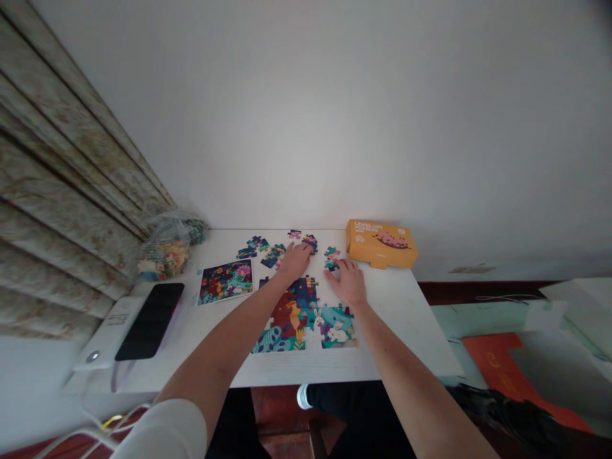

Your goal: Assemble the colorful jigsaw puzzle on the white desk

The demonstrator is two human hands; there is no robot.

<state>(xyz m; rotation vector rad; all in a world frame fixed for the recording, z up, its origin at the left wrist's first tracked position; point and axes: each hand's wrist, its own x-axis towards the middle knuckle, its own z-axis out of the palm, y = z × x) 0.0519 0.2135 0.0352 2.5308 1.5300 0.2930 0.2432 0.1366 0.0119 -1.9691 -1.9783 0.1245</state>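
A partly built colourful jigsaw puzzle (306,319) lies on the white table (411,331) in front of me. Loose puzzle pieces (261,248) are scattered behind it near the wall. My left hand (295,260) reaches over the loose pieces, its fingers spread flat and touching them. To the right of that, my right hand (348,280) rests at the puzzle's upper right edge, with fingertips curled on a small teal piece (331,258). A printed reference picture (225,280) lies to the left of the puzzle.
An orange puzzle box (381,243) stands at the back right of the table. A plastic bag of pieces (167,248) sits at the back left by the curtain. A black phone (150,320) lies on a white device at the left edge.
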